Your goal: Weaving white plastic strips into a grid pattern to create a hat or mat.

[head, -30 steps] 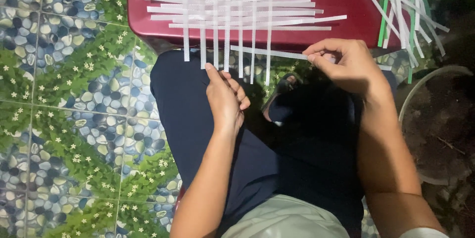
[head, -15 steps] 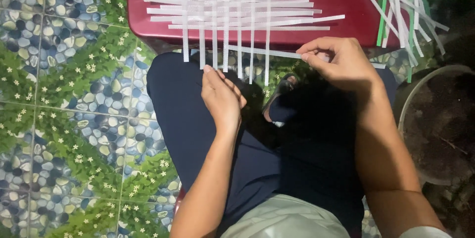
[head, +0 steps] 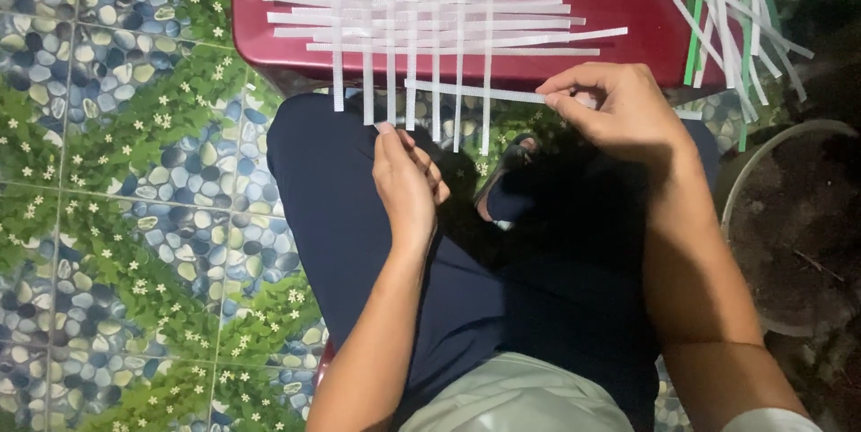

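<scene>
Meanwhile, the right hand [head: 619,113] pinched a thin white plastic strip [head: 475,92] at three o'clock; the left hand [head: 408,181], released, touched the hanging white woven strips [head: 413,37].

Right hand [head: 619,113] sits just before the near edge of the stool [head: 628,1], pinching the right end of a loose strip [head: 475,91] that runs leftward from it, crossing the hanging ends of the woven mat [head: 413,10]. The mat lies on the stool, beyond both hands. Left hand [head: 408,176] is left of and nearer than the right, over the left thigh [head: 341,217], fingertips just under the hanging ends. Spare strips [head: 726,10] lie right of and beyond the right hand. A basin [head: 762,163] sits right of it, tiled floor [head: 117,172] left of the left hand.
</scene>
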